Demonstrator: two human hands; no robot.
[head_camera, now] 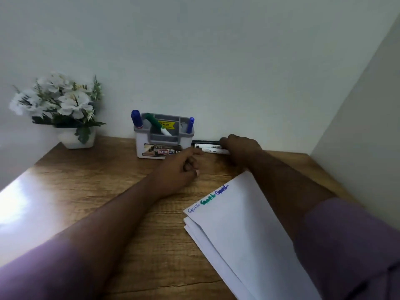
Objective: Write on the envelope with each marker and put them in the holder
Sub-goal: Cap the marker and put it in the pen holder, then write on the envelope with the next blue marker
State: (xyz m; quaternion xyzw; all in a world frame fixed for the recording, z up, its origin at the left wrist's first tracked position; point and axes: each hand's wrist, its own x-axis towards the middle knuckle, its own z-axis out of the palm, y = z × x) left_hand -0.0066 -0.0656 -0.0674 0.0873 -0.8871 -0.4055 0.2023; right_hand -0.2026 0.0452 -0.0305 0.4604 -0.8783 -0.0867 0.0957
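A white and grey holder (151, 146) stands against the back wall with a thick blue marker (136, 119), a green marker (154, 124) and a thin blue marker (190, 125) in it. Just right of it, markers (205, 146) lie along the wall; my right hand (240, 148) rests on their right end, fingers curled over them. My left hand (184, 167) hovers in a loose fist in front of the holder, holding nothing. White envelopes (244, 230) lie stacked at the front right, the top one bearing blue and green writing (207, 200).
A white pot of white flowers (65, 111) sits at the back left of the wooden desk (97, 180). Walls close in the desk at the back and on the right.
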